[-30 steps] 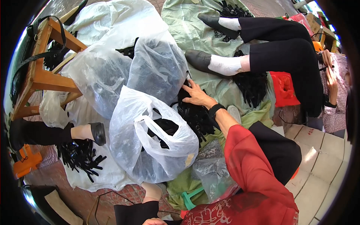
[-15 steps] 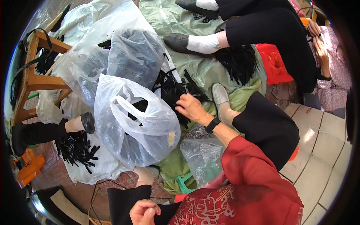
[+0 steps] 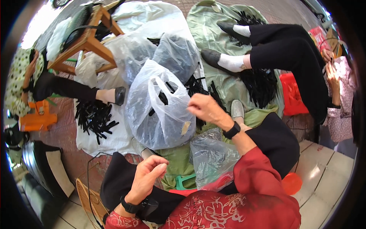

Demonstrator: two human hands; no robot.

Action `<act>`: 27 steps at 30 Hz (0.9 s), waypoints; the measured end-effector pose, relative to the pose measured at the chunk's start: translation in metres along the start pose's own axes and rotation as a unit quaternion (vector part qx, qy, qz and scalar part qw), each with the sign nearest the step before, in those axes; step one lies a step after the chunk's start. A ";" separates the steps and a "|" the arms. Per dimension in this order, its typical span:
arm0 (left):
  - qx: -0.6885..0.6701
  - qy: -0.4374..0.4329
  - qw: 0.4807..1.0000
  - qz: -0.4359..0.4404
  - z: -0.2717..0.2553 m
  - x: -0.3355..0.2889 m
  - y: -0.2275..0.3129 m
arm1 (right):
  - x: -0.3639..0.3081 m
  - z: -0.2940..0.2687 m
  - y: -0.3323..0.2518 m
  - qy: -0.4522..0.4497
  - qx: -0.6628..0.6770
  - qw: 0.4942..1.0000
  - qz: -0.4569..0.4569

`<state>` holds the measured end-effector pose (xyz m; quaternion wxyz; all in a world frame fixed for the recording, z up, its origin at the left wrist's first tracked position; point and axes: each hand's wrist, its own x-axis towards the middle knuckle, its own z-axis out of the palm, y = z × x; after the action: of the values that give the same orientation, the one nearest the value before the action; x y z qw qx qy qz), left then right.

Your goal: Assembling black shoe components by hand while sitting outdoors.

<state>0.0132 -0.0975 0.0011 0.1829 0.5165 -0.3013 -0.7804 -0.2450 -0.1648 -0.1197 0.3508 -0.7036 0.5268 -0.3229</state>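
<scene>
My right hand [image 3: 209, 110] hovers by the right side of a white translucent plastic bag [image 3: 139, 118]; its fingers are curled together, and whatever may be in them is hidden. Below and behind it lie thin black strips [image 3: 214, 93] in a loose heap. The bag stands upright with loop handles, and more black pieces show through its opening. Over my lap, my left hand [image 3: 146, 177] has its fingers bent in towards the thumb, with nothing I can make out between them. A clear plastic bag [image 3: 213, 152] lies between my knees.
Other filled clear bags [image 3: 175, 53] stand behind, beside a wooden stool [image 3: 89, 44]. A black heap [image 3: 95, 118] lies at the left near one person's foot. A second person's legs [image 3: 282, 45] stretch in from the right, near a red bag [image 3: 293, 93].
The view has shifted, so the scene sits further right and more of the left side shows. My left hand has risen into view. My right hand has lifted away from the black strips.
</scene>
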 end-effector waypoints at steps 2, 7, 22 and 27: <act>0.000 -0.010 1.000 0.008 0.004 -0.004 0.001 | 0.014 0.023 -0.047 -0.088 0.082 0.989 -0.089; 0.017 -0.070 0.997 -0.001 0.015 0.004 -0.004 | 0.011 0.117 -0.016 -0.095 0.018 0.974 -0.204; -0.005 -0.101 0.995 -0.003 -0.003 -0.014 0.002 | 0.038 0.127 0.039 0.076 -0.179 0.980 -0.039; -0.008 -0.094 0.995 -0.017 -0.006 -0.021 0.001 | 0.040 0.143 0.056 0.016 -0.258 0.966 0.004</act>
<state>0.0276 -0.0873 0.0146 0.1446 0.4444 -0.3023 -0.8308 -0.1468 -0.1927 -0.2408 0.1500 -0.7629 0.6009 -0.1855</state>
